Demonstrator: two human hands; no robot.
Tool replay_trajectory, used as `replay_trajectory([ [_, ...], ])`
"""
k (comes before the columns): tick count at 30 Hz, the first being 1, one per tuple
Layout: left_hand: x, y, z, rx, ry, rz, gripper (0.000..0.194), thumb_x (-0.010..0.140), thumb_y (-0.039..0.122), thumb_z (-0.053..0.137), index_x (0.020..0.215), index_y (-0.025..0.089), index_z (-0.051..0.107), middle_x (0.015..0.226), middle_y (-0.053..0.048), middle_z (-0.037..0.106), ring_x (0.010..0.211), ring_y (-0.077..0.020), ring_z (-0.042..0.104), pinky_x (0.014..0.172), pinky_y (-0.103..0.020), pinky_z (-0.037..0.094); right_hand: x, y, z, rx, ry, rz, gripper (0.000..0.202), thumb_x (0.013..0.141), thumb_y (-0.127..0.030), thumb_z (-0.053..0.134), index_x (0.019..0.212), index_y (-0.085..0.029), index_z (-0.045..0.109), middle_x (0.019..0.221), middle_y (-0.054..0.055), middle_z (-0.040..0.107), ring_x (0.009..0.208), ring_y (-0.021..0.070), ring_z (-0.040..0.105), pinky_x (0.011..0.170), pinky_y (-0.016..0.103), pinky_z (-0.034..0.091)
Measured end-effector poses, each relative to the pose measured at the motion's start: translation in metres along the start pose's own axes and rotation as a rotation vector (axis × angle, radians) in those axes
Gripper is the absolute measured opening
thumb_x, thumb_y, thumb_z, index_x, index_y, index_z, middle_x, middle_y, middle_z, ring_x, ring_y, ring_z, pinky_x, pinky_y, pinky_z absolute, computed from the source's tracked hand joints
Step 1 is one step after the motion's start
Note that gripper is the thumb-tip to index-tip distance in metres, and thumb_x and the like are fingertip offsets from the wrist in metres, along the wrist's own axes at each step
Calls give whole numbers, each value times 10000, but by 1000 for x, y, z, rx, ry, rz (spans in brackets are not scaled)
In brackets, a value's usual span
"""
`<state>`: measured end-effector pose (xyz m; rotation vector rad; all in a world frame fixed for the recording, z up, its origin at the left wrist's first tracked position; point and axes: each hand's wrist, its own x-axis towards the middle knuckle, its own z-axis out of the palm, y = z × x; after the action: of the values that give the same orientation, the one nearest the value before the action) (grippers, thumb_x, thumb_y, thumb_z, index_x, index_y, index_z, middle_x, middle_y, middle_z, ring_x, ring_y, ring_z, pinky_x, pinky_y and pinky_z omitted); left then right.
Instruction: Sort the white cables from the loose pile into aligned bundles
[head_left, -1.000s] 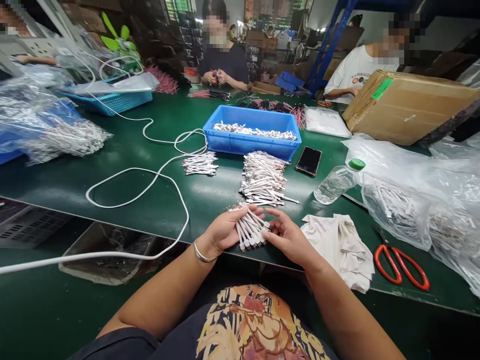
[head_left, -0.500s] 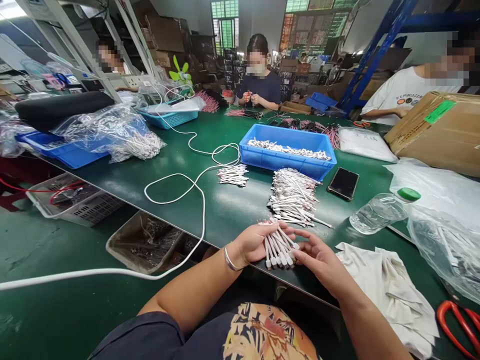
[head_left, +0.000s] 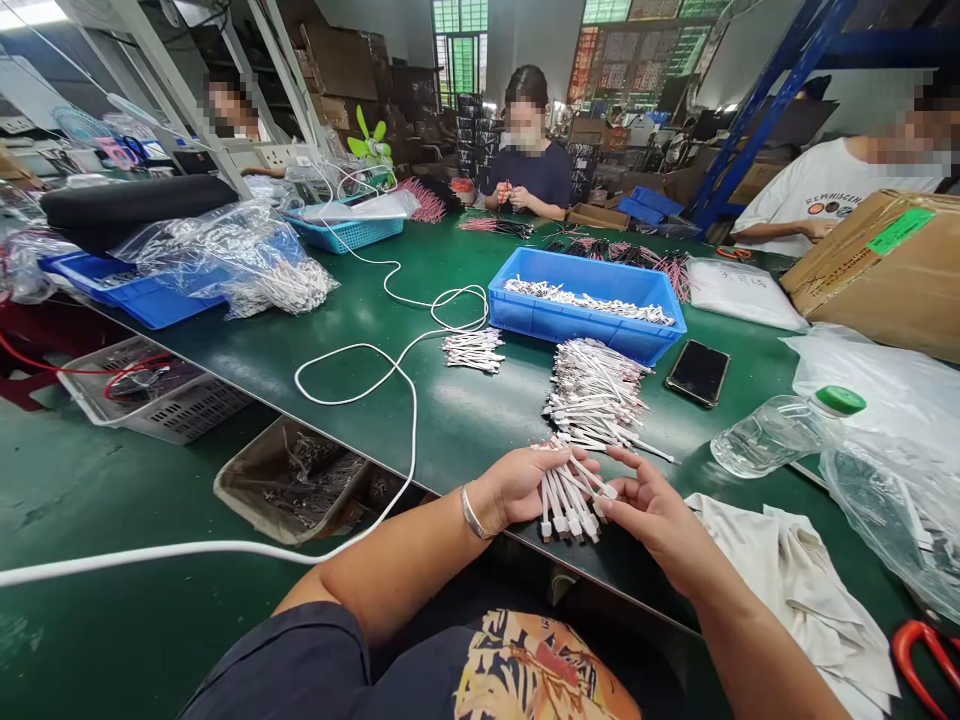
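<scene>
At the bench's (head_left: 375, 425) near edge, the left hand (head_left: 525, 485) grips a fanned bundle of white cables (head_left: 570, 505), thumb across the top, connector ends pointing toward the wearer. The right hand (head_left: 645, 505) has its fingers half curled, thumb at one connector at the bundle's right side; whether it pinches it, I cannot tell.

Directly beyond the bundle lies a large pile of white cables (head_left: 596, 390), standing between the hands and a blue bin (head_left: 581, 322) that holds more. A smaller stack (head_left: 474, 350) sits left of the pile. Farther left, a long white cord (head_left: 411, 420) loops over the bench and drops across the near edge.

On the right, a phone (head_left: 698, 373) lies near the bin, with a clear bottle (head_left: 772, 435) tipped on its side closer in. A pale cloth (head_left: 802, 590) lies along the near edge beside the right forearm, red scissor handles (head_left: 911, 650) just past it. A plastic bag of cables (head_left: 892, 510) and a cardboard box (head_left: 892, 270) crowd the right side. Toward the far edge sits a turquoise basket (head_left: 352, 237).
</scene>
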<state>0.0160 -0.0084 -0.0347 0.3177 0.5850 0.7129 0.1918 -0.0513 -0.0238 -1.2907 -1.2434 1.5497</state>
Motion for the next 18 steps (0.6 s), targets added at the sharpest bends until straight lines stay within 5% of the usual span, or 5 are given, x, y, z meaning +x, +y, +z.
replay_trajectory([
  [7,20,48,39,199,-151,28,186,870,130,412,859,88,593,747,-100,675,671,-192,653,711,-347,465,24,-33,-10,31,96,-48,684,654,-352,736,1240,-234,404,767,8,599,624,134,515,493,229,315],
  [10,36,72,52,254,-131,35,215,881,117,379,836,88,588,723,-95,668,647,-186,649,701,-345,465,42,-50,-17,49,111,-90,706,636,-332,754,1242,-224,407,787,16,611,603,121,511,493,228,330],
  [18,59,78,22,233,-53,23,165,855,103,430,842,78,593,759,-111,678,688,-205,658,759,-383,470,73,-29,-18,90,41,-50,596,668,-297,723,1189,-207,448,835,15,626,643,117,550,517,224,354],
])
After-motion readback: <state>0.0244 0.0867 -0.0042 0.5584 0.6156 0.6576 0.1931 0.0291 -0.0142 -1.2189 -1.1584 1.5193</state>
